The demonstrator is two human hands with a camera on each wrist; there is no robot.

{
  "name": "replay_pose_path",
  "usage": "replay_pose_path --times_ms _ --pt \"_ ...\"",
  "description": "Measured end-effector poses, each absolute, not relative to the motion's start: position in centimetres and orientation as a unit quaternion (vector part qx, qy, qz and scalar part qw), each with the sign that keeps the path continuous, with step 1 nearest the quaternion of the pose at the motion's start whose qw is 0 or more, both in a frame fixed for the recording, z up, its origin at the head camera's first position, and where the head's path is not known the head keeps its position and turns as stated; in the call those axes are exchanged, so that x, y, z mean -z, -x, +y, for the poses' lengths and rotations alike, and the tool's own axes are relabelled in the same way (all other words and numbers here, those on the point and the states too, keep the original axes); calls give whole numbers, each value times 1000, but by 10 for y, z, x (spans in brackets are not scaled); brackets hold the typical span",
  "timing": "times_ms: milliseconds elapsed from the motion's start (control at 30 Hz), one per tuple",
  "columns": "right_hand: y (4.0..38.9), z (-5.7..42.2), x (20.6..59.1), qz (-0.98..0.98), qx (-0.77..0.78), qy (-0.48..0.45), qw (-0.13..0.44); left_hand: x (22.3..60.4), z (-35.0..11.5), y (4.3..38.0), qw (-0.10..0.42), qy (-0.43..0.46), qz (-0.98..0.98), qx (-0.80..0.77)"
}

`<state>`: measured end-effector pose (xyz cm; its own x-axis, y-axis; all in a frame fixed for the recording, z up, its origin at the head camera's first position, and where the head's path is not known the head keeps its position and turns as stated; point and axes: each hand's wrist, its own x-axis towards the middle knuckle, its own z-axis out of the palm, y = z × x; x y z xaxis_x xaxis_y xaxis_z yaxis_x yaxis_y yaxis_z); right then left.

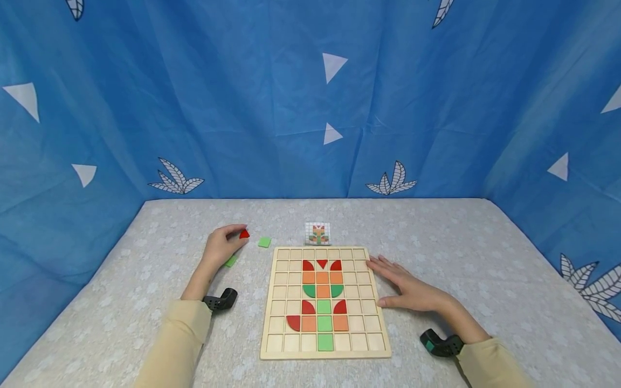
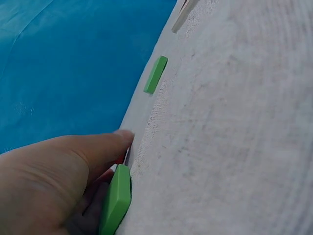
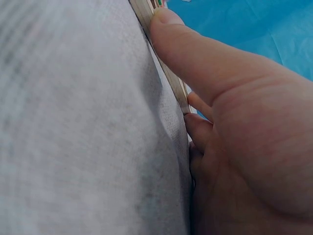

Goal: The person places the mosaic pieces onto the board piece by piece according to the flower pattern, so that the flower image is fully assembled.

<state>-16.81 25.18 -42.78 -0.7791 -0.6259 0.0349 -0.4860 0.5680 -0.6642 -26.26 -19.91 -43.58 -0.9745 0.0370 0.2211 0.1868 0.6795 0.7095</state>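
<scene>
My left hand (image 1: 223, 247), left of the board, has its thumb and fingers around a small red tile (image 1: 245, 234), largely hidden by the hand in the left wrist view. One light green square tile (image 1: 230, 261) lies beside that hand, partly covered by it; another light green tile (image 1: 264, 242) lies to the right of the fingertips. The wooden grid board (image 1: 366, 345) carries red, orange and green tiles arranged like a flower. At its right edge my right hand (image 1: 407, 288) rests with fairly straight, spread fingers, thumb and fingertips touching the rim.
Just behind the board sits a small pattern card (image 1: 317, 233) with a similar flower on a grid. Pale patterned cloth (image 1: 436, 226) covers the table. A blue curtain (image 1: 271, 108) hangs along the back and both sides.
</scene>
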Motion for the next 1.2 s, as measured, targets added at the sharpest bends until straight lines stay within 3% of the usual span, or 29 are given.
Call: replay_pose_path --times_ms 833,1200 --pt "169 254 430 877 345 320 98 435 -193 258 156 82 -895 410" --pt "168 252 430 878 345 316 104 416 -178 250 158 90 -868 463"
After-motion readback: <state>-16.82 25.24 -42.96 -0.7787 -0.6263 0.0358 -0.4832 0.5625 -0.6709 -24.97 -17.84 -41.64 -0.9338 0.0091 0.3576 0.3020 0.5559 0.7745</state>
